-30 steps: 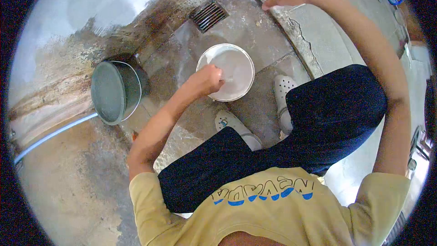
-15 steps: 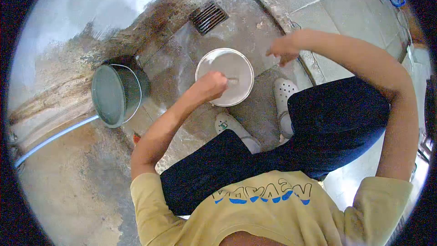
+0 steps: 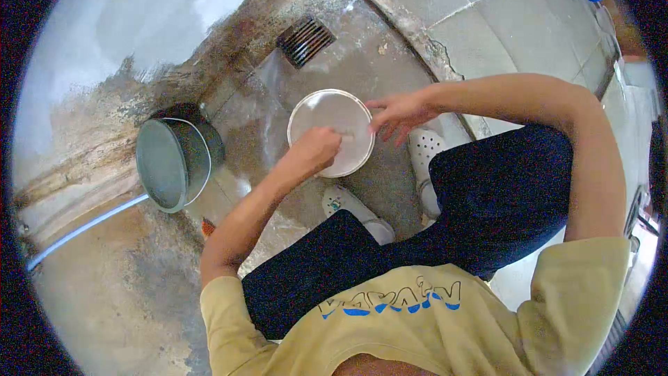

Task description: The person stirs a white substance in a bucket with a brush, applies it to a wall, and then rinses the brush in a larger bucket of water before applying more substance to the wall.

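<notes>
A round white bucket (image 3: 332, 90) with greyish contents stands on the wet floor between my feet. Over it, my left hand (image 3: 320, 146) is closed with fingers curled in. A short pale shape (image 3: 347, 134) shows just past those fingers; I cannot tell whether they hold it. My right hand (image 3: 406, 113) is at the bucket's right rim, fingers spread and stretched out, fingertips right at the edge.
To the left stands a dark green bucket (image 3: 161, 165) with a white handle, beside a pale blue hose (image 3: 87, 231). A metal drain grate (image 3: 305, 42) lies beyond the white bucket. My white clogs (image 3: 426, 157) flank its near side, and a raised tiled ledge (image 3: 480, 35) runs along the right.
My right hand has come down and left to the white bucket's rim, its fingers spreading. My left hand stays closed over the bucket. The view has shifted slightly.
</notes>
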Available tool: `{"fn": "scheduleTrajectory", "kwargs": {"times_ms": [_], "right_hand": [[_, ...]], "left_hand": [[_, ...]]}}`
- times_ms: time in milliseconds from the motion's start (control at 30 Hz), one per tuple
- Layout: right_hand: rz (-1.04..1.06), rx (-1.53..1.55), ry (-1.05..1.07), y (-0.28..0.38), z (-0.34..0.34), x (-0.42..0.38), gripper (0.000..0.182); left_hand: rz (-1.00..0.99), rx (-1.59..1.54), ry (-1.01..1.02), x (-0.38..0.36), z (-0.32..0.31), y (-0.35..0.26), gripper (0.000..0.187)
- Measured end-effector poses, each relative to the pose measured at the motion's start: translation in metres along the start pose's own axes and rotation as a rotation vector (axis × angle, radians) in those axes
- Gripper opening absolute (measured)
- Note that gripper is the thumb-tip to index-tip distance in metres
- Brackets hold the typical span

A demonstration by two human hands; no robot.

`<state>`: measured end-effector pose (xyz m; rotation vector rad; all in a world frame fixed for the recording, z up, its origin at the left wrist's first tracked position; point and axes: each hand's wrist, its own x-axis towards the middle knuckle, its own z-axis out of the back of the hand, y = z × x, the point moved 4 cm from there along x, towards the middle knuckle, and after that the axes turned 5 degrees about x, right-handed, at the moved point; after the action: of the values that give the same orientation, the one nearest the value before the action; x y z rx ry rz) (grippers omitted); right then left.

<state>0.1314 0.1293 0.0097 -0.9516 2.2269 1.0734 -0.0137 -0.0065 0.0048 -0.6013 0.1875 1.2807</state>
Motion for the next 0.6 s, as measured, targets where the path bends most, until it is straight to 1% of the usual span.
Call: {"fn": "scheduleTrajectory", "kwargs": {"times_ms": [67,100,133,167,200,267,333,400,467,533,600], "right_hand": [[0.042,-0.009,-0.004,0.004,-0.004,0.000,0.092],[0.087,-0.021,-0.066,0.004,-0.006,0.005,0.091],[0.137,-0.042,-0.129,0.005,-0.004,0.011,0.091],[0.125,-0.032,-0.166,0.004,-0.002,0.015,0.089],[0.116,-0.024,-0.201,-0.001,-0.001,0.018,0.088],[0.194,-0.084,-0.213,-0.007,0.009,0.037,0.084],[0.162,-0.021,-0.289,-0.010,0.011,0.042,0.082],[0.197,-0.026,-0.330,0.000,0.003,0.039,0.076],[0.158,-0.382,-0.438,-0.006,0.019,0.056,0.070],[0.257,-0.428,-0.496,-0.026,0.032,0.080,0.066],[0.130,-0.489,-0.525,0.001,0.015,0.049,0.069]], "left_hand": [[0.065,0.038,0.121,-0.004,0.024,-0.006,0.014],[0.070,0.052,0.107,-0.007,0.026,-0.006,0.014],[0.096,-0.026,0.067,-0.008,0.027,-0.003,0.013],[0.122,-0.102,0.019,-0.007,0.030,0.003,0.012],[0.135,-0.080,-0.012,-0.002,0.026,0.008,0.012],[0.007,-0.005,-0.140,0.016,0.011,0.013,0.012],[0.030,0.033,-0.102,0.028,0.006,0.009,0.013],[-0.004,-0.036,-0.036,0.028,0.018,-0.001,0.015],[-0.063,-0.135,-0.213,0.024,0.004,0.001,0.015],[-0.114,-0.156,-0.044,0.019,0.019,-0.007,0.015],[-0.037,-0.108,0.026,0.016,0.014,-0.011,0.015]]}}
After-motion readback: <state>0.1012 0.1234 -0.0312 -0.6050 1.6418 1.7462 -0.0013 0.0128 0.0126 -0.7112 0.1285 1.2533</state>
